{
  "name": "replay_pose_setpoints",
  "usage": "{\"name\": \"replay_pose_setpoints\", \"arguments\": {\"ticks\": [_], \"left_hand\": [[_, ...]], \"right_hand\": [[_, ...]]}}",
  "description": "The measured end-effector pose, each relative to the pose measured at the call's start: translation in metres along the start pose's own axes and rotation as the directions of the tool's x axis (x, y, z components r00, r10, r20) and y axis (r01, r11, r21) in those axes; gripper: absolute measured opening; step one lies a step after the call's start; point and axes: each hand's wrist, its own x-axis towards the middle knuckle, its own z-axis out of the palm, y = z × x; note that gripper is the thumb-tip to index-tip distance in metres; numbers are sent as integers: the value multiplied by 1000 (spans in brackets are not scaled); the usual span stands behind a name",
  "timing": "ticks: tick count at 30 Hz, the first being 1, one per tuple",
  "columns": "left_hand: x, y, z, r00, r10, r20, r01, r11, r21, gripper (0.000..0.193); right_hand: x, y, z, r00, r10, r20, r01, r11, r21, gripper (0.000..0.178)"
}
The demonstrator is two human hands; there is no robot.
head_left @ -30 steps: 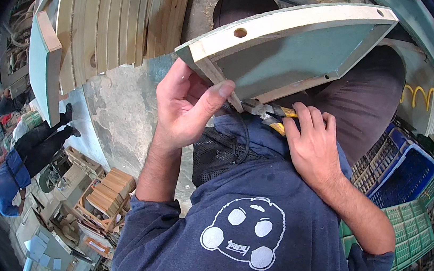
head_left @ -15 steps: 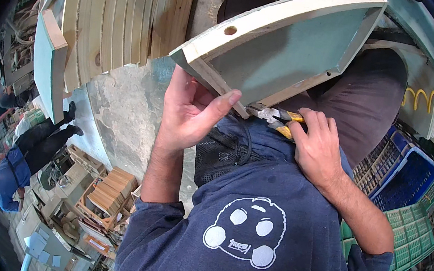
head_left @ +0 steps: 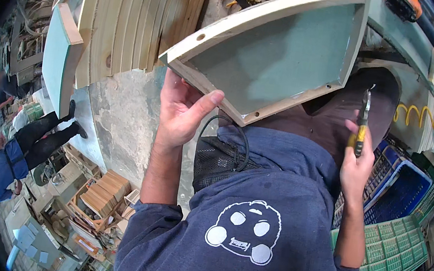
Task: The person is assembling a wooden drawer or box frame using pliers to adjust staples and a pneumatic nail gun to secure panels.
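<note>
A curved wooden frame with a pale green panel inside it rests tilted across my lap. My left hand grips its near left corner, thumb on the wooden edge and fingers underneath. Several round holes show in the wood. Away from the frame, over my right thigh, my right hand is closed round pliers with yellow and black handles, their jaws pointing away from me. A tiny pale bit shows just beyond the jaw tips; I cannot make out what it is.
Curved wooden pieces stand stacked at the far left, beside a pale green panel. An orange and black tool and a yellow coiled hose lie at the right. Blue and green crates sit nearer. Another person stands at left.
My right hand has drawn the pliers off the frame's near corner and out to the right, turning the jaws away from me. The frame has tipped slightly, showing more of its panel.
</note>
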Motion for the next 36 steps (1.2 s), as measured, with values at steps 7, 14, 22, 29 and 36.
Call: {"name": "replay_pose_setpoints", "arguments": {"ticks": [7, 14, 22, 29, 36], "left_hand": [[11, 15, -10, 998, 18, -66, -35, 966, -255, 65], [25, 26, -6, 990, 49, -135, -97, 921, -377, 63], [32, 20, 0, 994, -67, -82, 25, 902, -430, 62], [39, 8, 16, 985, -167, -39, 124, 852, -508, 62], [52, 10, 19, 996, -58, -63, 28, 914, -406, 73]], "right_hand": [[12, 3, -27, 992, 122, 8, -121, 969, 217, 29], [37, -18, -22, 991, -107, 80, 91, 978, 190, 45], [59, -66, 5, 986, 76, 147, -165, 433, 886, 43], [65, -72, 6, 984, 19, 178, -173, 354, 919, 37], [65, -56, 2, 995, 12, 103, -100, 380, 920, 32]]}}
